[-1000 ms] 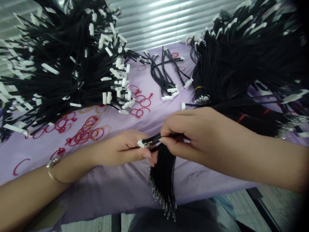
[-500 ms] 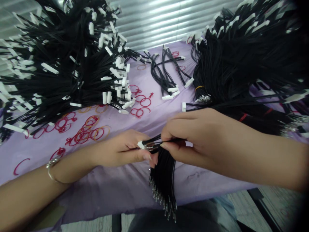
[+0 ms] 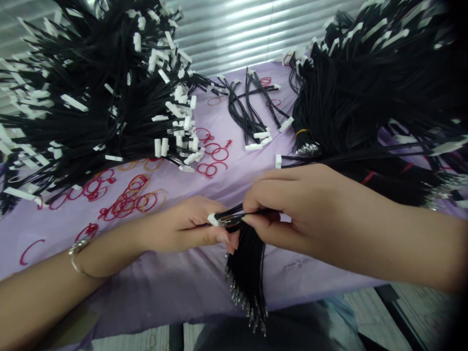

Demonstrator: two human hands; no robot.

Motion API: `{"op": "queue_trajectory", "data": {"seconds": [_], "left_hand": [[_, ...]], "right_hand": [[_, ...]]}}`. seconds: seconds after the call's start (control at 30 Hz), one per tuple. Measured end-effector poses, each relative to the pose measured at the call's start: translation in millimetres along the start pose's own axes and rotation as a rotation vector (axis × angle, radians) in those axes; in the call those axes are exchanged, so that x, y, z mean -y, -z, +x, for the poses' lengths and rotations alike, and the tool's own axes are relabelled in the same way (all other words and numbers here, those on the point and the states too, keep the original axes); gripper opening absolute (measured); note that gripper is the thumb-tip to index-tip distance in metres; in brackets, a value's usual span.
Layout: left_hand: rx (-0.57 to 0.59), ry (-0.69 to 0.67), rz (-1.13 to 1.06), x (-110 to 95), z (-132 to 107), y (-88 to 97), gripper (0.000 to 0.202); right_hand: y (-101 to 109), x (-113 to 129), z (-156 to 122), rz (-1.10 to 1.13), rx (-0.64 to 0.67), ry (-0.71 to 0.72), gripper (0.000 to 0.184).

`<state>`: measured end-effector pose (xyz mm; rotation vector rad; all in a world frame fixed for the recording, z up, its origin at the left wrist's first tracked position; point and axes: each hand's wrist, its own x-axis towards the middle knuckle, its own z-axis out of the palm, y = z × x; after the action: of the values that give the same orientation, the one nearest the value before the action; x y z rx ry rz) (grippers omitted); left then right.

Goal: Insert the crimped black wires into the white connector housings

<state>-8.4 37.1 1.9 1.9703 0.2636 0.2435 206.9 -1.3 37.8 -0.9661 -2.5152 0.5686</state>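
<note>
Red bands (image 3: 126,204) near left hand (image 3: 193,225); black cable heap (image 3: 109,105) beyond.

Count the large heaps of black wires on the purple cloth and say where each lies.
2: the left heap, beyond the left hand, and the right heap, beyond the right hand. The picture's dark right edge may hide more.

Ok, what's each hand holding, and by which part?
Left hand: a white connector, between thumb and fingers. Right hand: black wires, near that connector. Which grips the hanging bundle is unclear.
</note>
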Motion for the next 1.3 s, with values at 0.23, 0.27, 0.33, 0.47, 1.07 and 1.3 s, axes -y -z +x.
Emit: {"op": "queue_trajectory", "data": {"seconds": [0.23, 0.27, 0.33, 0.47, 1.07, 1.3], "left_hand": [[0.002, -0.034, 0.030, 0.8, 1.7, 1.0, 0.031], [0.000, -0.034, 0.031, 1.0, 1.7, 0.9, 0.031], [0.002, -0.027, 0.021, 1.3, 1.5, 0.5, 0.032], [-0.003, -0.011, 0.010, 0.6, 1.1, -0.5, 0.033], [0.031, 0.032, -0.003, -1.2, 0.0, -0.4, 0.034], [0.050, 0.005, 0.027, -1.6, 2.2, 0.9, 0.032]], "right_hand": [[-2.7, -3.0, -7.7, 0.047, -0.083, 0.083, 0.014], [-3.8, -3.1, -7.9, 0.046, -0.096, 0.089, 0.014], [-5.5, -2.8, -7.5, 0.036, -0.125, 0.093, 0.015], [-4.9, -1.6, -5.2, 0.038, -0.122, 0.080, 0.016], [-3.9, -0.1, -5.0, 0.188, -0.034, -0.179, 0.018], [-4.2, -4.8, -1.3, 0.234, 0.001, -0.164, 0.017]]}}
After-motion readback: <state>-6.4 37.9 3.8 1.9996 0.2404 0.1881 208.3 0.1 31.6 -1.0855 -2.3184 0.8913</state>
